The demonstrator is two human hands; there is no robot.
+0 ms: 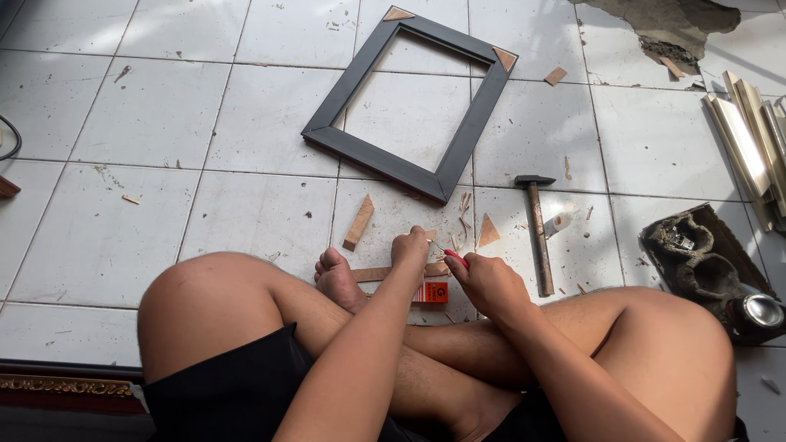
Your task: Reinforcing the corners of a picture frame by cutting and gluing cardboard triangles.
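Note:
I sit cross-legged on a white tiled floor. My left hand [410,247] presses down on a thin strip of wood [378,272] lying on the tile in front of my foot. My right hand [488,282] grips a red-handled cutter [455,258], its blade against a small piece of wood near my left fingers. A small orange box [433,292] lies under my hands. Wood chips and a triangular offcut [488,232] are scattered close by. A black picture frame [409,102] with wooden corner pieces lies farther out on the floor.
A hammer [537,233] lies right of my hands, a small glue bottle [558,223] beside it. A wooden wedge [359,222] lies to the left. A tray of dark clutter with a can [711,266] sits at right, pale moulding strips [749,139] beyond. Broken floor is at top right.

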